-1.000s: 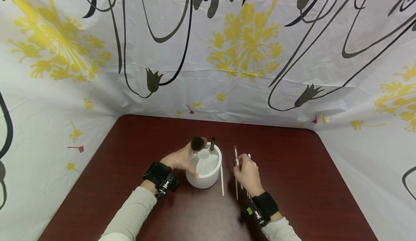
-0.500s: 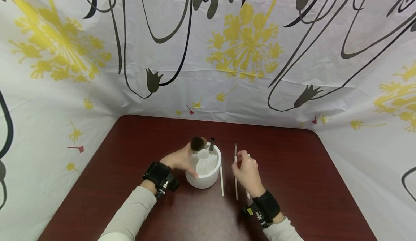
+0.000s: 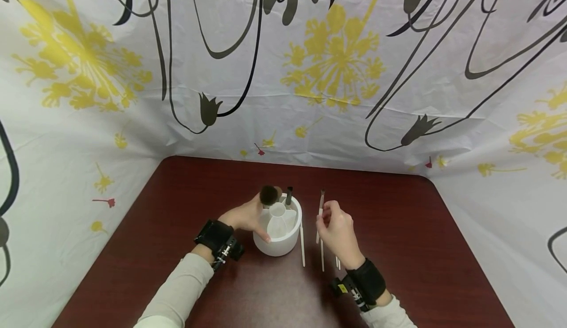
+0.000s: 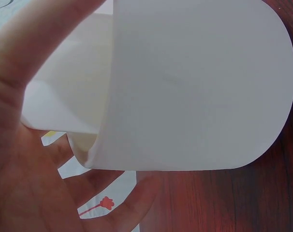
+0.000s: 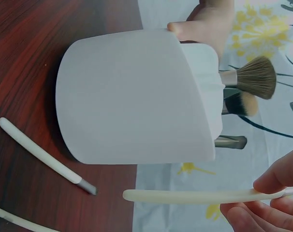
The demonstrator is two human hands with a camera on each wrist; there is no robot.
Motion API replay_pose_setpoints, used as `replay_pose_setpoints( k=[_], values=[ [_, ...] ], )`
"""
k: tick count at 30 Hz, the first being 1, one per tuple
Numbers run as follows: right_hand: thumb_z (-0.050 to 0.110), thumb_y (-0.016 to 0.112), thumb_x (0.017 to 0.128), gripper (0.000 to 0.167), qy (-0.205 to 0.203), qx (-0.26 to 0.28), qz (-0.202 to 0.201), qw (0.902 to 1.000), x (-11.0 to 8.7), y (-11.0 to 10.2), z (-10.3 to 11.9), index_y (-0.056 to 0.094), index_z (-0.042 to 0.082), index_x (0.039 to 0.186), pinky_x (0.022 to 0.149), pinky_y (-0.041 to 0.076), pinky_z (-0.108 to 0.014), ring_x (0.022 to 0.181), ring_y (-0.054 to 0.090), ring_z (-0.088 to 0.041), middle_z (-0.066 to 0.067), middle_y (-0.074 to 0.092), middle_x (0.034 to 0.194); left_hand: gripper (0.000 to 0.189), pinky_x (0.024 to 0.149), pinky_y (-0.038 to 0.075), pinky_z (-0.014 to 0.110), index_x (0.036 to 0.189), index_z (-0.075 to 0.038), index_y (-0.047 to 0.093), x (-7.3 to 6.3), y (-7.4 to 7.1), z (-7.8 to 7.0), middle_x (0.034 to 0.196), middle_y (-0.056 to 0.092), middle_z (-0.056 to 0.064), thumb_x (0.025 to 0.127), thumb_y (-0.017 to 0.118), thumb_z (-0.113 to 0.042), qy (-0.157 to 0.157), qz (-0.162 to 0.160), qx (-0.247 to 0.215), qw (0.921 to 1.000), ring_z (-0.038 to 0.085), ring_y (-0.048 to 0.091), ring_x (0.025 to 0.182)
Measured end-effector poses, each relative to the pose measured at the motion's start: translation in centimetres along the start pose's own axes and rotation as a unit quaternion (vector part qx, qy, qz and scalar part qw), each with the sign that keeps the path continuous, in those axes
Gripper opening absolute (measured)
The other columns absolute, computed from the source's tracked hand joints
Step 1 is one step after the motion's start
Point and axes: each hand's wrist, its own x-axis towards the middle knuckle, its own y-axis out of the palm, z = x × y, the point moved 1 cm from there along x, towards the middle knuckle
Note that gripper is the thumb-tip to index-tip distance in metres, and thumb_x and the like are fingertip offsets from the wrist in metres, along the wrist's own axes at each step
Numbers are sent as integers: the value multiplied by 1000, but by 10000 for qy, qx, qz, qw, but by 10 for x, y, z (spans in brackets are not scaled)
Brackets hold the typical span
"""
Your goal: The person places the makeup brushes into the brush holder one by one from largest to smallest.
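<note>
My left hand (image 3: 245, 217) grips the rim of a white round brush holder (image 3: 275, 248), which has inner compartments. Standing in the holder are a large fluffy makeup brush (image 5: 258, 78), a second brush with a dark and tan head (image 5: 243, 104) and a narrower dark one (image 5: 233, 141). To the right of the holder, my right hand (image 3: 340, 232) pinches a thin makeup brush (image 5: 185, 195) between thumb and fingers. Its pale handle is raised off the table, its handle end toward the holder in the right wrist view. My right fingers partly hide its upper part.
A loose white-handled brush (image 3: 303, 249) lies close to the holder's right side. Another thin brush (image 3: 322, 259) lies below my right hand, and further handles (image 3: 338, 263) show beside my wrist. A patterned white cloth (image 3: 248, 136) hangs behind the dark red table (image 3: 199, 185).
My right hand has lifted the thin brush and shifted it slightly up and left, its handle end swinging toward the holder. The left hand and holder stay in place.
</note>
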Motion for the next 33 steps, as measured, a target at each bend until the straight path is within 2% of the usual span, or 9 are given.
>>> replay_pose_setpoints(
  k=[12, 19, 33],
  values=[
    [-2, 71, 72, 29, -186, 116, -51, 9997, 5, -6, 8, 51, -2, 93, 52, 48, -23, 58, 56, -12, -6, 58, 70, 124, 103, 26, 42, 138, -5, 14, 1, 0, 0, 140, 21, 18, 43, 91, -20, 96, 46, -89, 9999, 27, 29, 127],
    [-2, 71, 73, 29, -162, 182, -38, 9997, 8, -7, 12, 51, -2, 94, 52, 49, -24, 59, 57, -12, -6, 58, 71, 125, 103, 26, 42, 139, -6, 14, 2, 0, 2, 141, 20, 17, 43, 92, -22, 75, 24, 28, 10000, 27, 30, 127],
    [-1, 71, 74, 29, -60, 492, -43, 9988, 15, -9, 19, 51, -2, 95, 54, 51, -29, 62, 60, -16, -7, 59, 73, 124, 103, 27, 42, 138, -6, 15, 0, -1, 1, 139, 22, 17, 42, 92, -21, 77, 8, -91, 9999, 27, 31, 125]
  ],
)
